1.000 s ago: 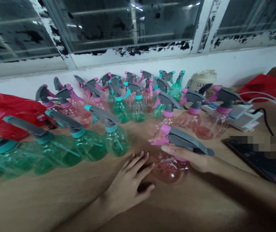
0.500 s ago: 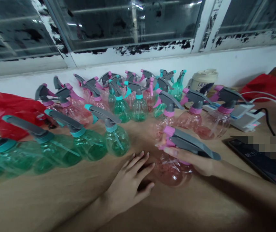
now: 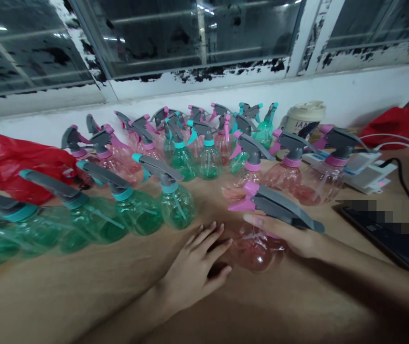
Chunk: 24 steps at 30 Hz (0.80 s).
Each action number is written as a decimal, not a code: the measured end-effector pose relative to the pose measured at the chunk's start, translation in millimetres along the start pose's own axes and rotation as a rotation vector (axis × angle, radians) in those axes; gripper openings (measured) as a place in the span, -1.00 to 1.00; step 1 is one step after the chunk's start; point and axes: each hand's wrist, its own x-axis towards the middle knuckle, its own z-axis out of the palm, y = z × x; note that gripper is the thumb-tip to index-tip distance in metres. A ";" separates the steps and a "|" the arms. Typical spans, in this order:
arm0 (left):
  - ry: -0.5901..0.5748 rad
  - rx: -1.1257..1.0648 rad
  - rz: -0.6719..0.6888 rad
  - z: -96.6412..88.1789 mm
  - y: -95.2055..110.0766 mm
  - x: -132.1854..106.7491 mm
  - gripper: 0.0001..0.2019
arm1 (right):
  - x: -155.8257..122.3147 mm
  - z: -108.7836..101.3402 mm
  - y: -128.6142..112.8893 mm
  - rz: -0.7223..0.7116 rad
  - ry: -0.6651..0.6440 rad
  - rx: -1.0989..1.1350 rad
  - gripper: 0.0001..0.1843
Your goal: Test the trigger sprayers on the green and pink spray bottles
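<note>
Resting palm-down on the wooden table, my left hand (image 3: 197,267) has its fingers spread and holds nothing; its fingertips lie just left of a pink spray bottle (image 3: 251,248). That bottle has a clear pink round body and a grey head with a pink nozzle and trigger. My right hand (image 3: 297,239) is around the bottle's neck, thumb on the near side and fingertips showing beyond the trigger. The palm side is hidden by the bottle. To the left stands a slanting row of green spray bottles (image 3: 177,205) with grey and teal heads.
More pink spray bottles (image 3: 285,177) and green ones (image 3: 209,162) crowd the back near the wall. A red plastic bag (image 3: 25,165) lies left, another red bag (image 3: 398,126) right. A lidded cup (image 3: 305,114), white power strip (image 3: 369,174) with cables and dark phone (image 3: 380,239) sit right.
The fingers of my right hand have stretched away from the trigger, which now shows more plainly. The bottle and my left hand stay nearly in place; the view has shifted slightly.
</note>
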 end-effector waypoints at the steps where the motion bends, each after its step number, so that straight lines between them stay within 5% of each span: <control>1: -0.001 0.001 -0.001 0.3 -0.1 0.0 -0.55 | -0.4 0.4 0.5 0.014 -0.003 0.017 -0.84; 10: -0.019 0.010 -0.015 -1.6 1.7 0.9 -0.55 | 2.5 2.9 -7.4 0.036 -0.037 0.165 -0.70; 24: -0.007 0.041 0.006 1.5 -0.3 -0.2 -0.57 | 5.1 0.2 -9.1 -0.087 0.013 -0.087 -0.91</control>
